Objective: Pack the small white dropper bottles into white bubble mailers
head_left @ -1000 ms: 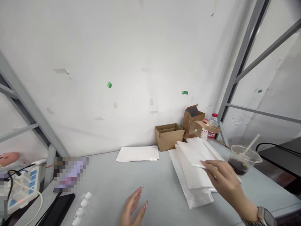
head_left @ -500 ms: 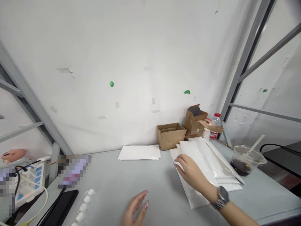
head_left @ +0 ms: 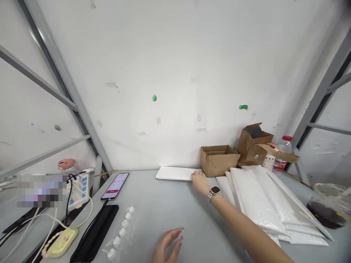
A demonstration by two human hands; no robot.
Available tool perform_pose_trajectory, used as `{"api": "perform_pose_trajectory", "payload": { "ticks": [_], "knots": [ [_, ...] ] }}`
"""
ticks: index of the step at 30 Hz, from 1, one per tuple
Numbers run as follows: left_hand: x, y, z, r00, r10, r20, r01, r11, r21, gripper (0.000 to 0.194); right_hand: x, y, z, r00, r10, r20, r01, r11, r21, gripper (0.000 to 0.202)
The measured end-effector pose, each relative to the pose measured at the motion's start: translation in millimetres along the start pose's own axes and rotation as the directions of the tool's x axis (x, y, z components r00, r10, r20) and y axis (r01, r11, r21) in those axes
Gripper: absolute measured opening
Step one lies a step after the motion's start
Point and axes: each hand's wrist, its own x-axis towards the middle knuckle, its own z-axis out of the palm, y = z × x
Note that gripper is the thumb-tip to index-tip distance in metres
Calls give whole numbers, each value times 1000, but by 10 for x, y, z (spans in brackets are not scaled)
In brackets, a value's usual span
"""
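My right hand (head_left: 200, 182), with a watch on the wrist, reaches to the back of the desk. Its fingers are bent over the right end of a thin stack of white paper (head_left: 172, 173) lying flat by the wall; the thumb's side is hidden. My left hand (head_left: 168, 245) is at the near edge of view, thumb and fingers apart, holding nothing. Under and right of my right forearm lies a pile of white padded mailers (head_left: 257, 197), partly fanned out.
A cardboard box (head_left: 221, 164) stands against the wall, beside a brown carton (head_left: 251, 148) and a red-capped bottle (head_left: 283, 149). A cup of dark drink (head_left: 326, 208) is far right. Left are small capped bottles (head_left: 122, 232), a black case (head_left: 95, 232), a phone (head_left: 115, 186) and cables.
My right hand has moved from the padded mailers to the white paper stack and closed over its right end. The view has turned left. My left hand keeps its open pose.
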Motion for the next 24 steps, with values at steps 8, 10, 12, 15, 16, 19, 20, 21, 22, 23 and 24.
{"api": "perform_pose_trajectory", "payload": {
  "ticks": [8,10,12,15,16,19,20,21,22,23,24],
  "knots": [
    [50,61,21,992,19,126,-24,999,39,44,-12,220,-105,997,-71,31,68,994,88,21],
    [43,54,55,991,31,128,-36,999,40,44,-24,252,-162,997,-57,-44,62,990,123,27],
    [41,30,90,993,53,103,-58,997,41,44,-58,266,-250,989,-21,-144,43,988,149,34],
    [53,-15,127,995,89,-36,-88,996,25,45,-170,266,-445,922,54,-383,47,967,250,36],
    [59,-26,125,991,93,-99,-93,996,8,46,-225,263,-526,870,84,-485,83,947,312,34],
    [73,-28,38,963,6,-271,-28,997,-77,52,-427,267,-808,685,196,-702,252,840,481,23],
    [76,-16,-20,950,-44,-308,11,994,-108,52,-501,274,-908,656,223,-721,285,811,511,20],
    [79,0,-87,936,-101,-337,56,989,-140,51,-572,283,-1007,638,240,-732,305,793,527,18],
    [84,22,-156,928,-138,-345,83,982,-169,49,-640,290,-1099,637,239,-733,317,785,532,17],
    [91,47,-219,925,-166,-342,95,972,-216,48,-700,292,-1180,651,212,-729,329,786,523,17],
    [100,74,-270,922,-186,-340,90,956,-278,48,-753,283,-1244,680,156,-716,345,794,501,17]
  ]
}}
